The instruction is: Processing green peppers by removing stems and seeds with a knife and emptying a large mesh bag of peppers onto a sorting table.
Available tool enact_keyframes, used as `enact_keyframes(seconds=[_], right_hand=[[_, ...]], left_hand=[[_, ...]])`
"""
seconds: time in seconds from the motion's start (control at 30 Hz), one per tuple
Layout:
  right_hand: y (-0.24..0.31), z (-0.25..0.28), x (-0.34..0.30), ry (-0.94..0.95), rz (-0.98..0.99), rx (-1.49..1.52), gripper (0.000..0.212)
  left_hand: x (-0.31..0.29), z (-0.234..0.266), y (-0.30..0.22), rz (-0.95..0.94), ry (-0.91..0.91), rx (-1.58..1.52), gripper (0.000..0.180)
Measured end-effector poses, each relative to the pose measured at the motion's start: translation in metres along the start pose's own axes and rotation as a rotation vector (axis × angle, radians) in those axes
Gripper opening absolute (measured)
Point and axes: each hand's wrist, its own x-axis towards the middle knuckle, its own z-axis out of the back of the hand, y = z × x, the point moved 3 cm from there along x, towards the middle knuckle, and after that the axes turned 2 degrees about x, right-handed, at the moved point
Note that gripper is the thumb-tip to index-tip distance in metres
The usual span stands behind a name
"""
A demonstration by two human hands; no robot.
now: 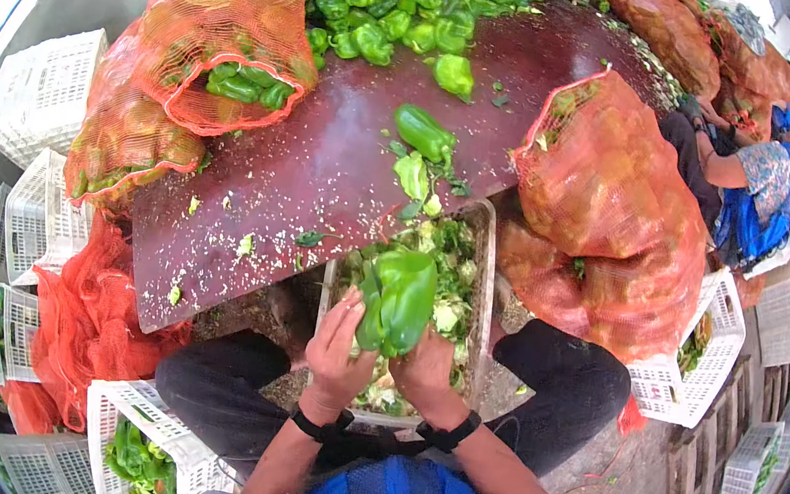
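A large green bell pepper (405, 294) is between my hands, above a light crate (484, 310) standing between my knees. My left hand (337, 355) is closed against its left side, with the fingers along the skin. From below on the right, my right hand (426, 373) grips the same pepper; its fingertips are partly hidden behind it. Leafy green and pale trimmings (447, 317) fill the crate. Just beyond it, on the dark red tabletop (328, 152), lie a whole pepper (423, 133) and a broken pepper piece (412, 176).
A heap of green peppers (387, 18) lies at the table's far side. Full orange mesh sacks flank it at left (231, 12) and right (615, 187). White crates (37, 207) and an empty red net (91, 326) stand left. Another person (758, 177) sits at far right.
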Motion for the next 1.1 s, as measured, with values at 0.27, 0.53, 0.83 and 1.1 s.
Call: enact_keyframes(seconds=[0.27,0.53,0.83,1.1], right_hand=[[-0.060,-0.035,-0.079,0.313,-0.325,-0.047,0.035],[-0.094,-0.061,-0.099,0.373,-0.414,-0.059,0.028],[-0.107,-0.074,-0.110,0.432,-0.345,-0.083,0.026],[-0.127,-0.066,-0.092,0.505,-0.537,0.420,0.019]], left_hand=[[-0.084,-0.041,0.007,0.450,0.396,0.011,0.057],[-0.086,-0.057,0.006,0.415,0.596,0.161,0.067],[-0.096,-0.065,0.011,0.414,0.691,0.271,0.075],[-0.118,-0.048,0.051,0.652,0.464,-0.131,0.057]])
